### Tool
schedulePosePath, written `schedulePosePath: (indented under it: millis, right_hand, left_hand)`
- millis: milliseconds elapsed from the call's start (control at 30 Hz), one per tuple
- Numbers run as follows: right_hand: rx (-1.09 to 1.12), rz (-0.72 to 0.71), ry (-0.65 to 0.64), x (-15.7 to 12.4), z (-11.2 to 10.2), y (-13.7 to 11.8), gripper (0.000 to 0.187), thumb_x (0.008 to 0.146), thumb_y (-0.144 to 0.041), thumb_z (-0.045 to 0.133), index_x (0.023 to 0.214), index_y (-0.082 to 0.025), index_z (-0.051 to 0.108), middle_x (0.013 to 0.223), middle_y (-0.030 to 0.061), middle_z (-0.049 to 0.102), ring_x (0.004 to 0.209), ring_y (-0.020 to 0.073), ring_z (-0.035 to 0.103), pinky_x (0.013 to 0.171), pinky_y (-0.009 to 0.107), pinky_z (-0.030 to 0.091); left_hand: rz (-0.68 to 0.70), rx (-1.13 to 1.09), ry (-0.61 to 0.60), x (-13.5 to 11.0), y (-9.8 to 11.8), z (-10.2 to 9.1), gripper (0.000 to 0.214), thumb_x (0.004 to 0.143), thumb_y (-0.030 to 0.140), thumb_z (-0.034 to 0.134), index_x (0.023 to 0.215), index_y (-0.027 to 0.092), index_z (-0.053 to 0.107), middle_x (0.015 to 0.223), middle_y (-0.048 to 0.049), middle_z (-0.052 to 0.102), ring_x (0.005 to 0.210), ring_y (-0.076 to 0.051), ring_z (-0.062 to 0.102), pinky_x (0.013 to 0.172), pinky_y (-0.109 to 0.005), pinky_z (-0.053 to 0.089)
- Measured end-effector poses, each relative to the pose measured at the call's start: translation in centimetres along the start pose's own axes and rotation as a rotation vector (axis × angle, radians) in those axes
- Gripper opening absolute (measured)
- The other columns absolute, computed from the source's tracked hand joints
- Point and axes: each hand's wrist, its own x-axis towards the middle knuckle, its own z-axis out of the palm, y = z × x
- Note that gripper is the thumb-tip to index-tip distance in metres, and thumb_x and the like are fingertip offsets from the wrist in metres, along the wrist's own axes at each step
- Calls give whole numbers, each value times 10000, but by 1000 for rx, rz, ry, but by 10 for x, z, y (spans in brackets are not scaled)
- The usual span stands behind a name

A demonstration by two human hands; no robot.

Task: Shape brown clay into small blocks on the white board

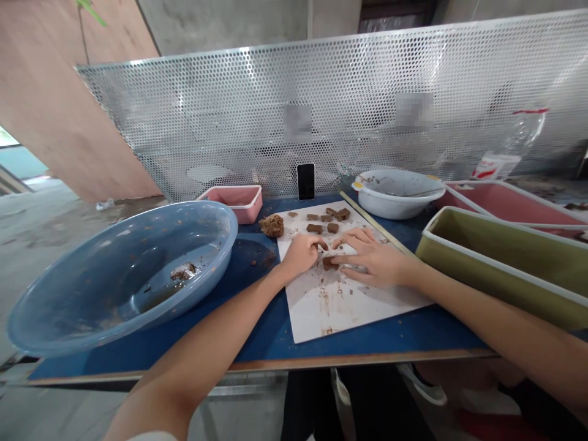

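A small brown clay piece (329,263) lies on a white board (340,306) in the middle of the blue table. My left hand (302,253) is curled, its fingertips pressing the piece from the left. My right hand (371,256) lies over the board with fingers stretched, touching the piece from the right. Several shaped brown pieces (327,222) sit at the board's far end. A rough brown lump (272,225) rests just off the board's far left corner.
A large blue basin (114,275) with clay residue stands at the left. Behind are a pink tray (234,201), an upright phone (305,181) and a white bowl (397,193). Green (500,257) and pink (509,205) trays fill the right. A perforated metal screen (321,104) backs the table.
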Motion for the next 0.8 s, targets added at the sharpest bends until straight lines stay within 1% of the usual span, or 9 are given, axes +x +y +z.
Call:
schedulePosePath:
  millis: [67, 133, 233, 300, 367, 467, 600, 700, 800]
  right_hand:
    - [27, -22, -4, -1, -1, 3, 354, 1094, -384, 571, 1408, -360, 733, 1448, 112, 606, 1313, 344, 539, 1111, 594, 438]
    - [21, -9, -9, -1, 0, 5, 350, 1099, -382, 566, 1404, -355, 735, 1437, 112, 608, 1321, 347, 536, 1104, 590, 443]
    - [-6, 11, 3, 0, 1, 6, 319, 1114, -378, 546, 1340, -326, 766, 1432, 120, 611, 1332, 355, 526, 1097, 613, 435]
    - [9, -6, 12, 1, 0, 5, 306, 1116, -370, 546, 1302, -313, 781, 1427, 123, 614, 1313, 343, 533, 1099, 616, 434]
    - [29, -13, -1, 2, 0, 4, 313, 1115, -369, 548, 1325, -318, 774, 1420, 128, 618, 1305, 335, 537, 1100, 613, 444]
    - [31, 14, -15, 2, -1, 1, 337, 1115, -382, 548, 1372, -317, 757, 1423, 135, 617, 1326, 339, 532, 1104, 609, 456]
    - [50, 43, 23, 1, -1, 0, 296, 1115, -365, 548, 1273, -326, 796, 1401, 115, 638, 1326, 335, 536, 1113, 614, 454]
    - [100, 13, 12, 1, 2, 2, 316, 1108, -374, 566, 1352, -347, 765, 1409, 108, 640, 1322, 323, 543, 1128, 596, 463]
    - [114, 53, 31, 0, 7, 6, 338, 1114, -384, 560, 1389, -352, 753, 1415, 109, 629, 1323, 320, 546, 1136, 596, 460]
  left_hand:
    - [5, -1, -4, 0, 0, 0, 525, 740, -57, 456, 937, 160, 892, 753, -31, 794, 661, -161, 648, 701, -247, 468]
    - [9, -9, -8, 0, 1, -1, 529, 743, -54, 459, 951, 162, 895, 724, -25, 774, 651, -160, 636, 701, -245, 462]
    - [-2, -6, -7, 0, 2, -3, 529, 734, -56, 457, 940, 160, 894, 689, -20, 744, 640, -159, 619, 691, -243, 447]
    - [-8, -1, -5, 0, 4, -4, 516, 728, -59, 456, 919, 152, 887, 670, -17, 728, 628, -156, 606, 688, -242, 442]
    - [-7, -7, -6, 0, 5, -5, 507, 722, -62, 458, 913, 143, 881, 659, -14, 720, 624, -153, 603, 690, -240, 443]
    - [-10, -22, -8, 0, 6, -5, 506, 716, -69, 452, 898, 145, 873, 666, -9, 727, 630, -149, 618, 696, -233, 448]
    - [-19, -26, 5, 0, 5, -4, 504, 713, -67, 448, 891, 142, 871, 669, -8, 737, 622, -147, 623, 687, -231, 445]
    - [-18, -33, 1, 0, 2, -4, 507, 710, -56, 447, 894, 147, 874, 702, -12, 762, 641, -151, 635, 696, -235, 452]
    - [-19, -34, 3, 0, 1, -3, 509, 702, -45, 450, 892, 155, 877, 749, -19, 787, 684, -161, 657, 719, -240, 464]
